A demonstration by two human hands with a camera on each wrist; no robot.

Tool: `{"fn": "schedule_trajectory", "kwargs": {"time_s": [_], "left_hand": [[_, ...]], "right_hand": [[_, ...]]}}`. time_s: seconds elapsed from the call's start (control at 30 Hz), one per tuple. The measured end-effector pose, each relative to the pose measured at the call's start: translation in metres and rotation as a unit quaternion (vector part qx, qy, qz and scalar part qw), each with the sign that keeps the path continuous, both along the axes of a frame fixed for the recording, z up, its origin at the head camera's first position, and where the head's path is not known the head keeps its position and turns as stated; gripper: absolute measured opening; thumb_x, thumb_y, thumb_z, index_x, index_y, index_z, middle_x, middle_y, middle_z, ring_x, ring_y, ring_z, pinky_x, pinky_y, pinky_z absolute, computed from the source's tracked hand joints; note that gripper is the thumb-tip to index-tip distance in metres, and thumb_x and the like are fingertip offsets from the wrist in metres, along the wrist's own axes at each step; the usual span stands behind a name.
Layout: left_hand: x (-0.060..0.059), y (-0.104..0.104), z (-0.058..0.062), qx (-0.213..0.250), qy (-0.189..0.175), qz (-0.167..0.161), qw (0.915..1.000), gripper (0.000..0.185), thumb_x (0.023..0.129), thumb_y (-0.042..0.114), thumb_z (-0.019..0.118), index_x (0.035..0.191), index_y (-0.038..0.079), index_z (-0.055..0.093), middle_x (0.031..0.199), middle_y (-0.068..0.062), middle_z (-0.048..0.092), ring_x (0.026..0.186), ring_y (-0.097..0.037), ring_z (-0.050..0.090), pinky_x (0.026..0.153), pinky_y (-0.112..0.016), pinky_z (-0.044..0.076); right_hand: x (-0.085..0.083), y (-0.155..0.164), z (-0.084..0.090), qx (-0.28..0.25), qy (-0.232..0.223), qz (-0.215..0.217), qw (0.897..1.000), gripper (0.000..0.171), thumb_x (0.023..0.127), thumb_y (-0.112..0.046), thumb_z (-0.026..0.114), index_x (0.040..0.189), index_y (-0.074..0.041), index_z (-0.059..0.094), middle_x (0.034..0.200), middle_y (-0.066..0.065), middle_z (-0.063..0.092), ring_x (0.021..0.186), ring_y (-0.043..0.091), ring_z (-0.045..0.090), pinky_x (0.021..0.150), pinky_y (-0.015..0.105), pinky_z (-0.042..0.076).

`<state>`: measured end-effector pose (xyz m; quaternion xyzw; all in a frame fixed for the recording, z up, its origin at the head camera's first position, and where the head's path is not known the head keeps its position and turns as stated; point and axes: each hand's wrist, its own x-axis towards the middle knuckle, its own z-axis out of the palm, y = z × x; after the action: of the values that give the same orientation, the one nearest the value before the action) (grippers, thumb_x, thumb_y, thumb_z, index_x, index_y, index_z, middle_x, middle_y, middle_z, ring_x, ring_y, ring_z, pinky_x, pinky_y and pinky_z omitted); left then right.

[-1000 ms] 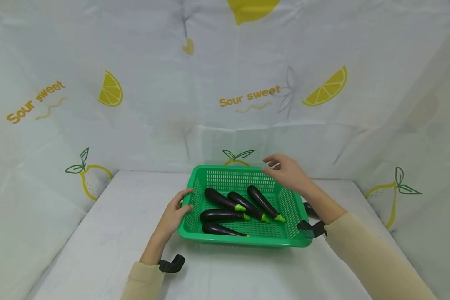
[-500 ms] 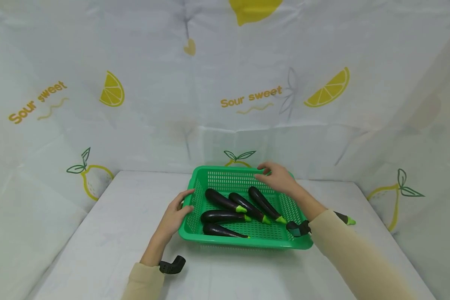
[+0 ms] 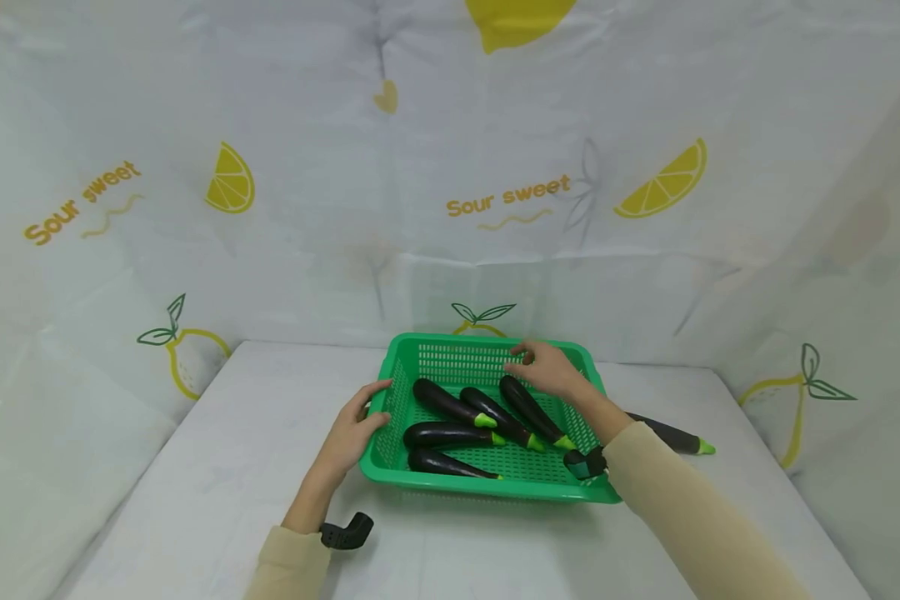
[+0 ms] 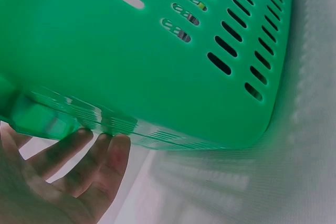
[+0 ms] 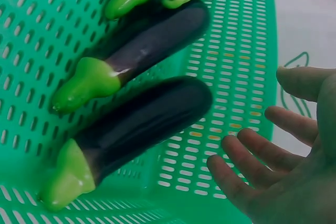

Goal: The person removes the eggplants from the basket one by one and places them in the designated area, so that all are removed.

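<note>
Eggplant point(image 3: 531, 407) lies rightmost in the green basket point(image 3: 487, 485); your right hand point(image 3: 546, 370) hovers spread just above it, probably not touching. Your left hand point(image 3: 351, 430), fingers relaxed, rests against the basket's left rim.

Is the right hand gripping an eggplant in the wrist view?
No: the right hand hovers open beside the nearest eggplant in the green basket, touching nothing.
</note>
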<state>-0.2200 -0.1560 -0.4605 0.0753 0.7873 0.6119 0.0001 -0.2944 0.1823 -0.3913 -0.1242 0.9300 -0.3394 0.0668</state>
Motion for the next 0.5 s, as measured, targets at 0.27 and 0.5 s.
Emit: {"fn": "schedule_trajectory", "kwargs": {"time_s": [0.27,0.5], "left_hand": [[-0.001,0.001,-0.001,-0.003,0.008,0.001,1.0,0.055,0.097,0.013,0.058,0.151,0.018,0.049,0.156,-0.018,0.041,0.137,-0.043,0.047,0.099,-0.057,0.047],[0.0,0.001,0.0,0.002,0.008,-0.004,1.0,0.054,0.098,0.011,0.058,0.152,0.015,0.048,0.156,-0.02,0.041,0.136,-0.042,0.047,0.099,-0.056,0.046]], "right_hand": [[-0.003,0.0,-0.011,0.019,-0.015,0.006,1.0,0.052,0.103,-0.031,0.057,0.14,0.005,0.054,0.134,0.029,0.057,0.118,0.043,0.058,0.091,0.054,0.05],[-0.003,-0.001,-0.019,0.02,-0.034,0.009,0.999,0.05,0.102,-0.029,0.059,0.138,0.006,0.055,0.139,0.029,0.053,0.122,0.045,0.055,0.094,0.055,0.048]]}}
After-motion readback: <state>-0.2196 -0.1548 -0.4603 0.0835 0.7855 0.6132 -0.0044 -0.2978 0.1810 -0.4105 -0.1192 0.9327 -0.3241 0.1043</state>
